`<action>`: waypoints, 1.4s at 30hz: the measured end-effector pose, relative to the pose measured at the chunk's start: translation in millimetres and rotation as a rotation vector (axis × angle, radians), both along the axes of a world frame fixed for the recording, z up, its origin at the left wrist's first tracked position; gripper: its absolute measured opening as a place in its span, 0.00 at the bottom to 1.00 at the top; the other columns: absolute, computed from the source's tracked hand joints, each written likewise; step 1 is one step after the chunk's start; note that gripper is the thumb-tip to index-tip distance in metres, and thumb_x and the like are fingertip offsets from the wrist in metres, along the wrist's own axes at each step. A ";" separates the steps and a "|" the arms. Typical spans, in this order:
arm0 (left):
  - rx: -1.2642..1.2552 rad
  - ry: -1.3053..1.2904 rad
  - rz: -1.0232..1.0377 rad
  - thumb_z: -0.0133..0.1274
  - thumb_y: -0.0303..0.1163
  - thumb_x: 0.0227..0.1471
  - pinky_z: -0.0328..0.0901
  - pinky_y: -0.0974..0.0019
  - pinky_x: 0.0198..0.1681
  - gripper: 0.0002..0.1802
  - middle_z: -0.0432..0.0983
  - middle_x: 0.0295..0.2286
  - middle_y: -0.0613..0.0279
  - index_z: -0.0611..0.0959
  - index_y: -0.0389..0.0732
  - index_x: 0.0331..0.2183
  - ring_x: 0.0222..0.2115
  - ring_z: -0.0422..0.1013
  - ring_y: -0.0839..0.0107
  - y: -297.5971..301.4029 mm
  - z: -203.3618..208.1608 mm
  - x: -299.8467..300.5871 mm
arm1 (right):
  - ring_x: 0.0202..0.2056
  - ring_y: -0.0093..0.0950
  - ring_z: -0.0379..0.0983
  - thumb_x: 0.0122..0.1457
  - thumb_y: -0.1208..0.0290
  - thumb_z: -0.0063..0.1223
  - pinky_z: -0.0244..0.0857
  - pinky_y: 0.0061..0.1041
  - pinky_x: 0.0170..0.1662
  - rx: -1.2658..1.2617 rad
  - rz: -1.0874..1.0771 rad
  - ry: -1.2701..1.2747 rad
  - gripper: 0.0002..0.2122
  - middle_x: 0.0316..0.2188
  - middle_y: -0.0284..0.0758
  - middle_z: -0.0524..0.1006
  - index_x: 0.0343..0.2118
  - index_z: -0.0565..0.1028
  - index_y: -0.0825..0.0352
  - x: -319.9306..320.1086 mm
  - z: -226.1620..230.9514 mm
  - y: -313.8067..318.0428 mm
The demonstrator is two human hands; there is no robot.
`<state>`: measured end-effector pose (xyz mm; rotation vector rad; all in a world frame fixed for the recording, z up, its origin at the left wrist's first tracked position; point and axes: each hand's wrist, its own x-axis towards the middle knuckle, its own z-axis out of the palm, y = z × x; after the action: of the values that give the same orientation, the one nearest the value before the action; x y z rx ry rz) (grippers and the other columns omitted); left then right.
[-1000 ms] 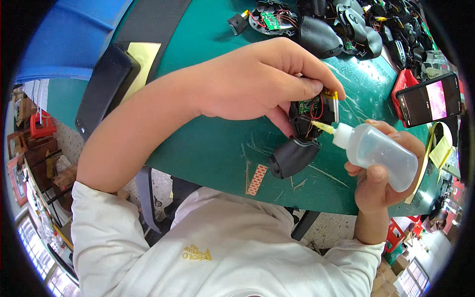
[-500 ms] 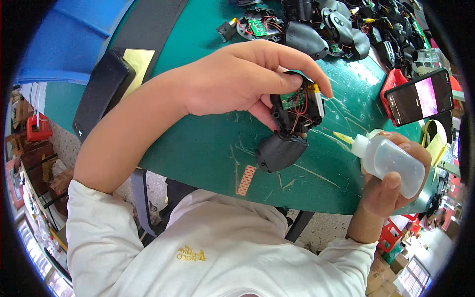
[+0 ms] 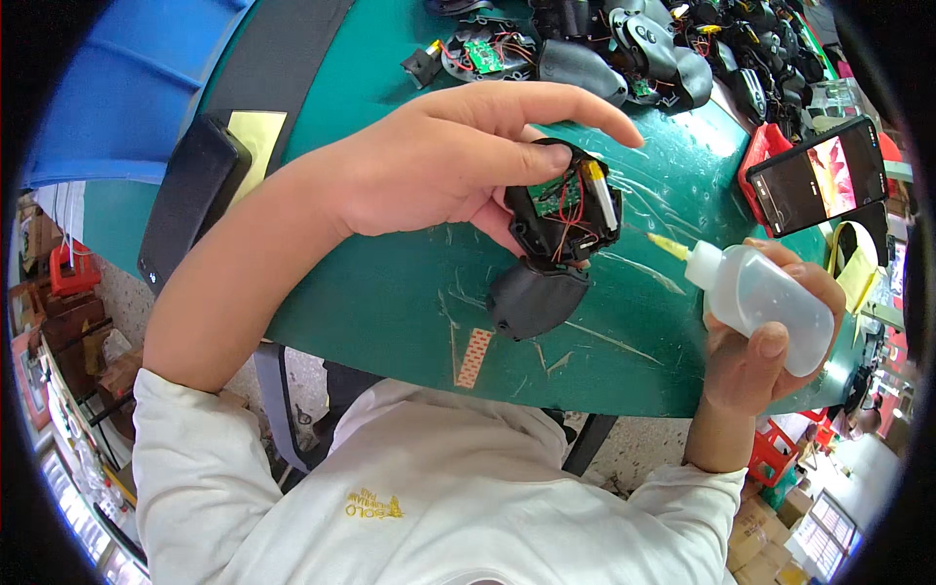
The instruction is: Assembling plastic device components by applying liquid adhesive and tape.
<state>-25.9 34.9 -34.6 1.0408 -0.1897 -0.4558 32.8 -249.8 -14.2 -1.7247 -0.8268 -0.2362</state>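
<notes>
Near the centre of the frame, the person's left hand (image 3: 439,166) grips an open black plastic housing (image 3: 522,229), its thumb pressed over the upper edge and some fingers tucked underneath. The index finger reaches out toward the right, its tip clear of the housing. Inside the shell I can see a green circuit board (image 3: 552,199), thin red wires (image 3: 579,207) and a slim silvery cell with a yellow end (image 3: 602,195). A rounded black cover (image 3: 539,297) sits at the lower end of the housing; whether it touches the table I cannot tell.

Right of centre, the right hand (image 3: 746,366) is wrapped around a translucent white squeeze bottle (image 3: 765,302), thumb on the near side, fingers behind. The bottle is tilted, its yellow tapered nozzle (image 3: 669,246) pointing up and left toward the housing but apart from it.

Below them on the glossy green table (image 3: 390,302) lies an orange-and-white patterned strip (image 3: 474,358). A heap of black plastic housings (image 3: 673,58) fills the upper right of the frame. Below that heap, a phone with a lit screen (image 3: 819,177) leans by a red plastic holder (image 3: 765,156). At the upper left, a black rectangular device (image 3: 195,190) rests beside a pale yellow paper (image 3: 261,146), near a large blue plastic bin (image 3: 127,88).
</notes>
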 end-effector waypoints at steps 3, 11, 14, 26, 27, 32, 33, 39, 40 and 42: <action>0.015 0.047 0.008 0.36 0.26 0.65 0.72 0.78 0.34 0.22 0.79 0.39 0.58 0.65 0.35 0.59 0.38 0.77 0.79 0.4 1.3 0.5 | 0.27 0.27 0.76 0.56 0.52 0.61 0.70 0.16 0.21 0.024 -0.002 0.050 0.29 0.43 0.55 0.74 0.48 0.64 0.71 -3.0 -0.7 5.3; 0.076 0.057 -0.008 0.36 0.27 0.65 0.73 0.74 0.42 0.20 0.77 0.43 0.52 0.68 0.31 0.56 0.41 0.77 0.74 0.5 -1.5 0.9 | 0.24 0.25 0.75 0.56 0.51 0.60 0.69 0.15 0.21 -0.023 -0.004 0.054 0.30 0.42 0.55 0.74 0.48 0.63 0.71 -6.5 -4.7 10.0; 0.058 0.046 -0.022 0.36 0.28 0.65 0.73 0.72 0.43 0.19 0.77 0.43 0.52 0.70 0.29 0.54 0.41 0.77 0.74 0.4 -3.3 1.0 | 0.23 0.24 0.75 0.56 0.51 0.60 0.69 0.15 0.21 -0.055 0.002 0.006 0.30 0.42 0.56 0.74 0.48 0.62 0.71 -4.3 -6.4 7.0; 0.026 0.063 -0.030 0.37 0.28 0.65 0.73 0.69 0.46 0.19 0.76 0.44 0.51 0.70 0.27 0.53 0.43 0.76 0.71 0.5 -1.7 0.9 | 0.39 0.36 0.75 0.53 0.47 0.60 0.72 0.32 0.41 -0.029 -0.006 0.045 0.30 0.37 0.49 0.76 0.45 0.65 0.69 -9.3 5.9 -1.2; 0.035 0.060 -0.029 0.37 0.28 0.65 0.73 0.69 0.46 0.19 0.76 0.44 0.51 0.70 0.27 0.53 0.43 0.76 0.71 1.2 -1.1 0.7 | 0.41 0.37 0.74 0.53 0.46 0.60 0.70 0.35 0.45 -0.060 -0.013 0.090 0.30 0.36 0.48 0.76 0.44 0.65 0.69 -10.1 7.2 -1.0; 0.025 0.068 -0.022 0.38 0.29 0.65 0.74 0.68 0.45 0.19 0.76 0.43 0.51 0.71 0.27 0.53 0.43 0.77 0.70 1.0 -2.4 1.3 | 0.36 0.35 0.77 0.53 0.61 0.62 0.73 0.27 0.39 0.014 0.120 -0.022 0.26 0.35 0.54 0.76 0.44 0.63 0.76 -0.1 -1.2 2.3; 0.039 0.066 -0.015 0.39 0.29 0.65 0.74 0.68 0.45 0.19 0.76 0.43 0.51 0.71 0.28 0.53 0.42 0.77 0.69 1.4 -1.0 1.3 | 0.36 0.35 0.77 0.53 0.61 0.62 0.73 0.27 0.39 -0.014 0.116 -0.031 0.27 0.35 0.54 0.76 0.45 0.63 0.76 0.2 -0.3 2.9; 0.074 0.085 0.086 0.41 0.31 0.65 0.75 0.64 0.44 0.19 0.77 0.41 0.52 0.72 0.30 0.52 0.40 0.78 0.66 -0.1 4.1 2.1 | 0.36 0.34 0.78 0.54 0.67 0.62 0.74 0.27 0.39 0.066 -0.034 -0.229 0.22 0.37 0.52 0.76 0.44 0.65 0.75 12.3 -7.5 16.0; 0.147 0.086 0.132 0.41 0.31 0.65 0.75 0.63 0.44 0.18 0.77 0.41 0.52 0.73 0.31 0.51 0.41 0.78 0.65 1.2 8.0 2.4 | 0.34 0.33 0.78 0.52 0.71 0.65 0.73 0.27 0.36 -0.197 -0.087 -0.442 0.19 0.41 0.46 0.77 0.43 0.70 0.72 18.6 -3.9 13.5; 0.122 0.065 0.189 0.41 0.31 0.64 0.75 0.63 0.44 0.18 0.77 0.40 0.53 0.73 0.32 0.51 0.41 0.78 0.63 6.6 11.2 0.7 | 0.34 0.34 0.78 0.48 0.73 0.66 0.73 0.27 0.35 -0.380 -0.053 -0.553 0.19 0.42 0.42 0.77 0.43 0.73 0.69 20.8 -1.6 21.3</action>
<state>-25.1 41.5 -23.4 1.1501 -0.0052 -0.3324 53.6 -228.6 -15.8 -2.0719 -1.2909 -0.6451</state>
